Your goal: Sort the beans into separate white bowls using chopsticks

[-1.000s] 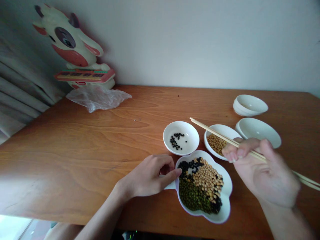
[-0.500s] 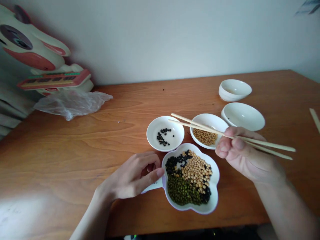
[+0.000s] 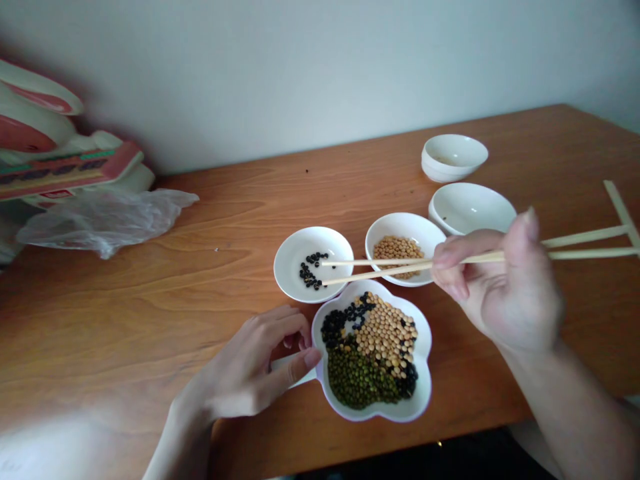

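My right hand [image 3: 500, 287] is closed round a pair of wooden chopsticks [image 3: 380, 267]. Their tips hover over the small white dish with black beans [image 3: 295, 277]. My left hand [image 3: 255, 367] grips the handle of the flower-shaped white bowl [image 3: 423, 393], thumb against its rim. That bowl holds mixed black, yellow and green beans. Behind it sits a small dish of yellow soybeans [image 3: 425, 230].
Two more white bowls [image 3: 473, 207] [image 3: 453, 157] stand behind the right hand. A crumpled clear plastic bag [image 3: 105, 217] and a toy figure [image 3: 60, 160] lie at the far left by the wall. A wooden strip [image 3: 620, 210] lies on the orange-brown table [image 3: 150, 293] at right.
The chopsticks have swung down and left, from pointing over the soybean dish to hovering over the black-bean dish. The camera has turned right. My left hand has kept its hold.
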`<state>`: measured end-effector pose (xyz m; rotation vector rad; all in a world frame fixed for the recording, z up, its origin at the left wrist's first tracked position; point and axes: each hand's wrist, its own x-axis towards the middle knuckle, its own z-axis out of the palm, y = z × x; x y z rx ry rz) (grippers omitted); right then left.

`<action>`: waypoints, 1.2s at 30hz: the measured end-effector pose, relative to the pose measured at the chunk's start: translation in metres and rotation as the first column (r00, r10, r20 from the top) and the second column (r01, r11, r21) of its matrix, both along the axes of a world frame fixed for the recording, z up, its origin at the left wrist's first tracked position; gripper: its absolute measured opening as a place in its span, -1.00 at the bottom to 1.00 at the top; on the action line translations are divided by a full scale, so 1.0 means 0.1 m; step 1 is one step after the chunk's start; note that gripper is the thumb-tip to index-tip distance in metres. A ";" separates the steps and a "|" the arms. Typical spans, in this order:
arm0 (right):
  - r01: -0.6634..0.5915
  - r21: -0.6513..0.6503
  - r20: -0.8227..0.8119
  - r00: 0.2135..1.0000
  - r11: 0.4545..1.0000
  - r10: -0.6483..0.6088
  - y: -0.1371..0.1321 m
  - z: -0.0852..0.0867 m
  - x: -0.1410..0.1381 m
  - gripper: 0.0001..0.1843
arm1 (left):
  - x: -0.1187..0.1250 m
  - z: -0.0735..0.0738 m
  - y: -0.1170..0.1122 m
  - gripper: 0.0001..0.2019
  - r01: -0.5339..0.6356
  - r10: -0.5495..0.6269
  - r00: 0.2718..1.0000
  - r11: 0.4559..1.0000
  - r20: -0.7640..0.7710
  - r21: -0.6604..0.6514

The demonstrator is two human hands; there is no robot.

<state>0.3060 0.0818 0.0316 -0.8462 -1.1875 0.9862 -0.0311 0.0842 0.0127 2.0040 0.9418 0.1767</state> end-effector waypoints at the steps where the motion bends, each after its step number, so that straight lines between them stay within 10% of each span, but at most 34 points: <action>1: 0.030 0.030 0.021 0.999 0.999 -0.031 0.01 0.02 -0.01 -0.35 | 0.01 0.00 0.00 -0.62 -0.004 0.004 1.000 1.000 -0.009 0.005; 36: 0.115 -0.025 0.135 0.985 0.993 -0.111 -0.28 -0.09 0.08 -0.49 | 0.16 0.02 -0.05 -0.52 -0.177 0.178 0.984 0.983 0.010 -0.046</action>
